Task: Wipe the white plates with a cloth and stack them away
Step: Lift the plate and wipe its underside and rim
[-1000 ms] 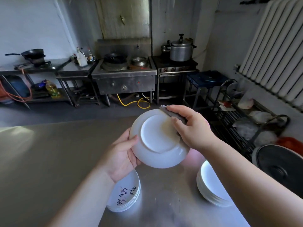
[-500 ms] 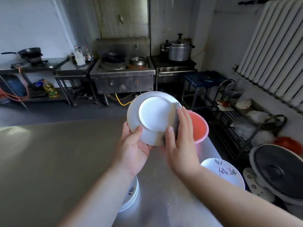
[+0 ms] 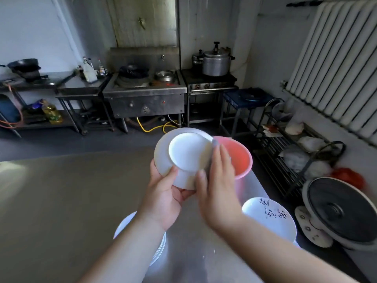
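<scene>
Two hands share one white plate (image 3: 187, 154), raised over the worktop (image 3: 71, 201) near its right edge, underside toward me. My left hand (image 3: 165, 197) grips the lower rim, thumb on the back. My right hand (image 3: 218, 190) pinches the grey cloth (image 3: 215, 142) against the right rim; only a sliver of cloth shows. I judge this the wiping step. Next, the plate needs turning to finish the rim, then lowering flat onto the near stack (image 3: 161, 248) or the lettered stack (image 3: 267, 217); which one I cannot tell.

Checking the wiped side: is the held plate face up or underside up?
Underside out: the plate shows its foot ring to the camera, tilted in the left hand.
</scene>
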`<action>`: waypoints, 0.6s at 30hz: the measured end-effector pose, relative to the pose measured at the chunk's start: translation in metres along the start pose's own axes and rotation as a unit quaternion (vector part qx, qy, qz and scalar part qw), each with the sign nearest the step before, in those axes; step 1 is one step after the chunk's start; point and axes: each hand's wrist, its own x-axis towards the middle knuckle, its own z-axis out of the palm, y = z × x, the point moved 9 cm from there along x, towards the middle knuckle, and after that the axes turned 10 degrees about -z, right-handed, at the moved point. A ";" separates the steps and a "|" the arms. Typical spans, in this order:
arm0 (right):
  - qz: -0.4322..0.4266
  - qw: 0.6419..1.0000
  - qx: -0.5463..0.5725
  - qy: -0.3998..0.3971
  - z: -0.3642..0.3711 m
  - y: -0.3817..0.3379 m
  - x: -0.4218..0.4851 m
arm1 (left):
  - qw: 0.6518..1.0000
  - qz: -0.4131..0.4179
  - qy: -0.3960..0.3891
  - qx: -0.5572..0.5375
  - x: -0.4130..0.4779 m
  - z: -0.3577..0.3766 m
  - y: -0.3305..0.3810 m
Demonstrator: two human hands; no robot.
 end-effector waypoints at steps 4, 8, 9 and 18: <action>0.005 0.997 -0.066 -0.037 0.027 -0.012 -0.030 | 0.999 0.010 0.043 -0.014 0.009 -0.002 -0.018; 0.080 0.994 -0.070 0.025 -0.009 0.043 0.012 | 1.000 0.007 -0.004 0.007 0.015 0.013 -0.019; 0.084 0.993 -0.075 0.040 -0.016 0.049 0.013 | 1.000 0.005 -0.009 0.008 0.017 0.016 -0.022; -0.004 0.993 -0.117 0.028 -0.047 0.067 -0.018 | 0.998 -0.059 -0.024 0.016 0.022 0.045 -0.081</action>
